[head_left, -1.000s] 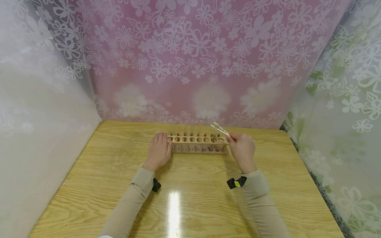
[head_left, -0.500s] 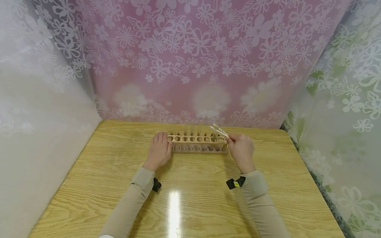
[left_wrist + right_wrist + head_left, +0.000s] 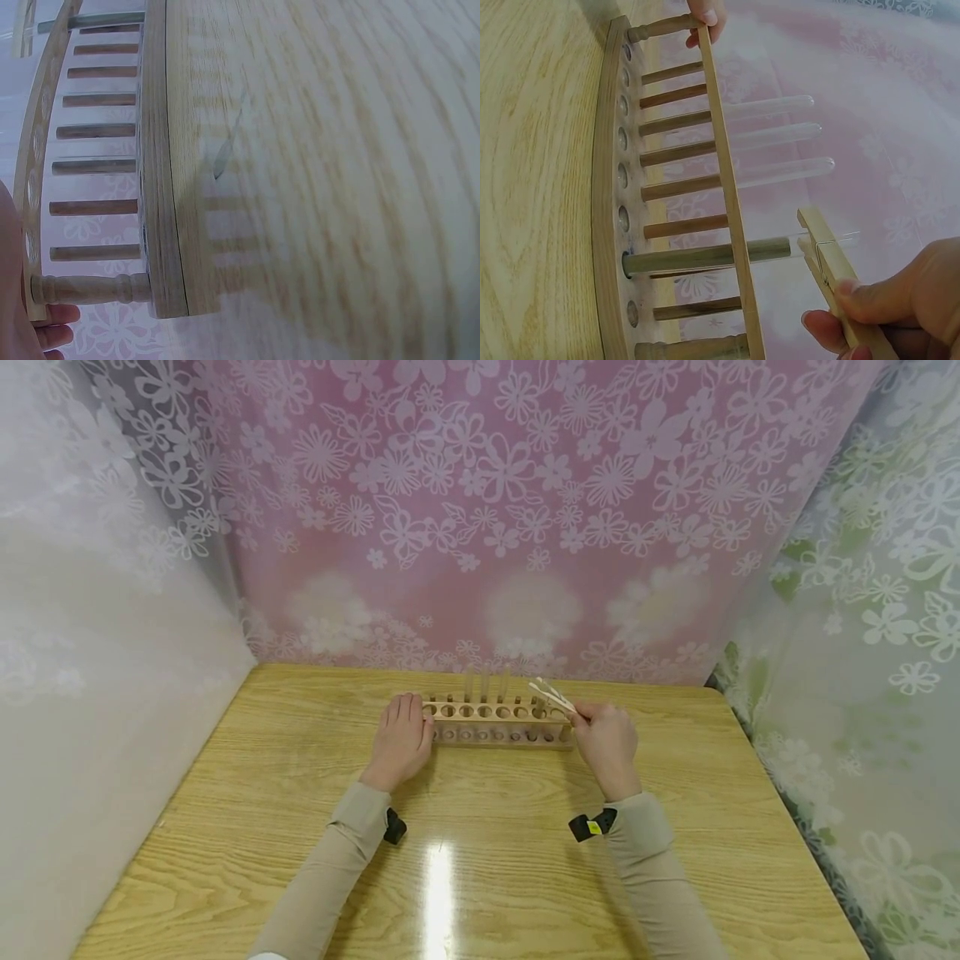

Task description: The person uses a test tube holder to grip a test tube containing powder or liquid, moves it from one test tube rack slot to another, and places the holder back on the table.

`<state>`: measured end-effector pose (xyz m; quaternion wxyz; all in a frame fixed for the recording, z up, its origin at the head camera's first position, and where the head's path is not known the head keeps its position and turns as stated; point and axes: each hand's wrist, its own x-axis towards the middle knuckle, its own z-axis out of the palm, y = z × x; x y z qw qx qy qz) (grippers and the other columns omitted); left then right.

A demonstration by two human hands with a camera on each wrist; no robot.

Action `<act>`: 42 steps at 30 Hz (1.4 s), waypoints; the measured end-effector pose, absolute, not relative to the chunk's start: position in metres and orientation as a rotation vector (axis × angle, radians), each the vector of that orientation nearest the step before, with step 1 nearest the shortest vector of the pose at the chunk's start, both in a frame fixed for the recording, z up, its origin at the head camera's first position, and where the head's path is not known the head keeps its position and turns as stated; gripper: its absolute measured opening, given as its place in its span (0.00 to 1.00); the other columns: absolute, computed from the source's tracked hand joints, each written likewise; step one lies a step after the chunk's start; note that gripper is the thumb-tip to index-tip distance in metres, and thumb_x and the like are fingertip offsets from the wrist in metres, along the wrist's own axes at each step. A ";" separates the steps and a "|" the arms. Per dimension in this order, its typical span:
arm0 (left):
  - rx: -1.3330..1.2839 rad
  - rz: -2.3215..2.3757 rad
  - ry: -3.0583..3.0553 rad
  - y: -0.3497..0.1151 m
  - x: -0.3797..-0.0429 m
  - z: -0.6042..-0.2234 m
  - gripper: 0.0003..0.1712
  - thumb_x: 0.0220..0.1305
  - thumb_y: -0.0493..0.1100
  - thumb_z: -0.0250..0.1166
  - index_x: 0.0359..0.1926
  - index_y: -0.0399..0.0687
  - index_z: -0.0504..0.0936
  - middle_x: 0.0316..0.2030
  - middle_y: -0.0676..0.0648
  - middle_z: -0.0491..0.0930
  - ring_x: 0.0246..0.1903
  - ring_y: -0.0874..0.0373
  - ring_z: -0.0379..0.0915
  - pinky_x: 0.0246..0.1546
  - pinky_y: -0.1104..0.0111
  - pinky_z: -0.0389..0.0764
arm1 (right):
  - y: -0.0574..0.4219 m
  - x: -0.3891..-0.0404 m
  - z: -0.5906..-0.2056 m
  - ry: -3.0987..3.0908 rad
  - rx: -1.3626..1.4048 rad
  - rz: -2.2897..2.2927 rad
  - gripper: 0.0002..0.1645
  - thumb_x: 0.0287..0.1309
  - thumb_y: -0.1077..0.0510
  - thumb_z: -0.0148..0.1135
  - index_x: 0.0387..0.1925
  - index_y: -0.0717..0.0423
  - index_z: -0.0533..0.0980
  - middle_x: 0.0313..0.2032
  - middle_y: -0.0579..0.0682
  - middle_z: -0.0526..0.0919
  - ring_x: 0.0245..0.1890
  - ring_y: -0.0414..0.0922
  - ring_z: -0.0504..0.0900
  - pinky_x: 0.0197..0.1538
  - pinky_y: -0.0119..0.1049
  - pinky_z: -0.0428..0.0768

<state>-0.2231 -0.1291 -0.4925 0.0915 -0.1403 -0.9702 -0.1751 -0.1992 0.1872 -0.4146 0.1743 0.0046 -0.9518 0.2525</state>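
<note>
My left hand (image 3: 397, 739) grips the left end of a wooden test tube rack (image 3: 495, 720), its fingertips showing past the upper board in the left wrist view. My right hand (image 3: 606, 739) holds a wooden test tube clamp (image 3: 840, 274) with a wire spring, thumb pressed on its side. A clear test tube (image 3: 675, 260) stands upright in a hole near the rack's right end. The clamp's jaws overlap the tube's upper end in the right wrist view; whether they grip it I cannot tell.
Three clear test tubes (image 3: 780, 135) sit upside down on pegs along the rack's back. The rack stands on a wood-grain table (image 3: 495, 827) near its far edge. A pink flowered curtain (image 3: 450, 527) hangs behind, with pale sheets at both sides.
My right hand has shifted slightly left, and the clamp's tips have come down toward the upright test tube. The left hand and the rack have stayed in place.
</note>
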 end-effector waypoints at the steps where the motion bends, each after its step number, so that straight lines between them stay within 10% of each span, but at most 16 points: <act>1: -0.420 -0.520 -2.880 -0.129 -0.223 -0.493 0.31 0.81 0.49 0.34 0.71 0.28 0.57 0.67 0.30 0.58 0.70 0.37 0.50 0.72 0.49 0.48 | 0.187 -0.199 -0.415 -2.693 0.020 0.717 0.14 0.61 0.56 0.69 0.47 0.56 0.86 0.31 0.57 0.88 0.16 0.47 0.75 0.17 0.36 0.62; 42: -0.433 -0.551 -2.829 -0.129 -0.223 -0.495 0.26 0.81 0.47 0.36 0.66 0.30 0.61 0.63 0.31 0.60 0.66 0.38 0.53 0.70 0.47 0.52 | 0.188 -0.183 -0.397 -2.740 -0.035 0.740 0.18 0.63 0.54 0.67 0.50 0.58 0.84 0.36 0.57 0.88 0.22 0.49 0.80 0.17 0.37 0.68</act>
